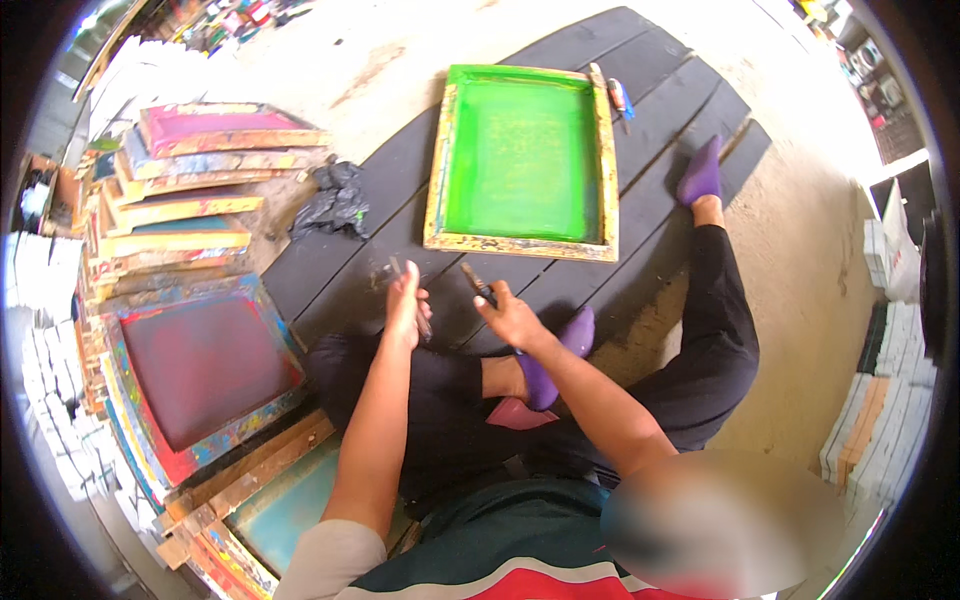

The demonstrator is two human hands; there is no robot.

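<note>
I sit on dark wooden planks [640,120] with a wooden screen-printing frame [436,175] lying flat ahead of me; its mesh is bright green. My left hand [406,305] is closed around a small dark tool just below the frame's near edge. Beside it, my right hand [510,312] grips a thin dark stick-like tool [476,282] that points up toward the frame. The two hands are a short way apart. My legs in black trousers and purple socks [700,172] stretch out to the right.
A stack of paint-stained screen frames [185,170] lies at the left, with a red-meshed frame [200,365] nearer me. A crumpled black rag [335,200] rests by the planks. White stacked blocks [880,420] stand at the right. A small tool [618,98] lies beside the green frame.
</note>
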